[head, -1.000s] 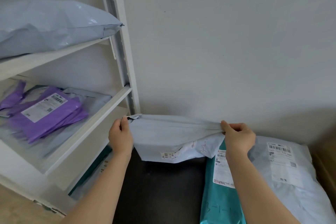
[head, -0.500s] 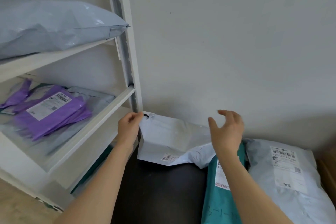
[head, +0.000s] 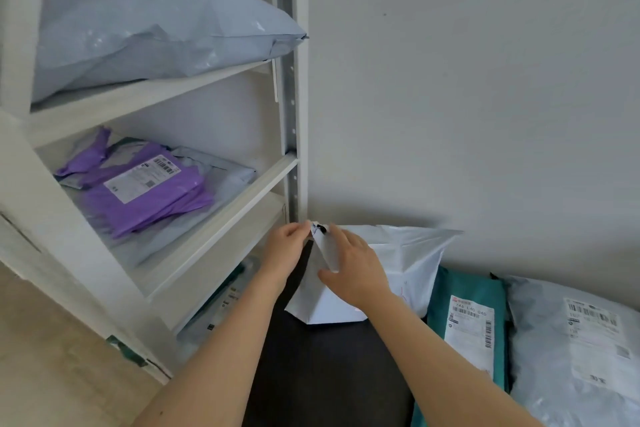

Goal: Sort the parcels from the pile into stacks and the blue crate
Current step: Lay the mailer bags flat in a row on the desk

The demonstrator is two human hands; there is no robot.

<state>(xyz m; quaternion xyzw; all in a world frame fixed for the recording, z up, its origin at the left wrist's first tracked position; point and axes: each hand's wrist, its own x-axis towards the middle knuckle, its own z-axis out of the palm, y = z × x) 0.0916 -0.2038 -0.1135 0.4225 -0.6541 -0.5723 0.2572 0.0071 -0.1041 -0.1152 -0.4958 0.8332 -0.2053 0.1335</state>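
A pale grey-white parcel bag (head: pixel 412 260) leans against the wall on a dark surface (head: pixel 322 374). My left hand (head: pixel 287 250) pinches its upper left corner. My right hand (head: pixel 353 267) lies on the front of the same bag near that corner, fingers extended and thumb spread. To the right stand a teal parcel (head: pixel 464 315) and a large grey parcel (head: pixel 575 350), both with white labels. The blue crate is not in view.
A white shelf unit (head: pixel 221 218) stands at the left. Its upper shelf holds a big pale blue parcel (head: pixel 156 35); the middle shelf holds a purple parcel (head: pixel 145 191) on grey ones. More parcels sit on the lowest shelf (head: pixel 221 302). The wall is close behind.
My right hand let go of the bag's right edge and moved left onto its front by the left corner. The bag dropped from stretched out to leaning upright. The view shifted right.
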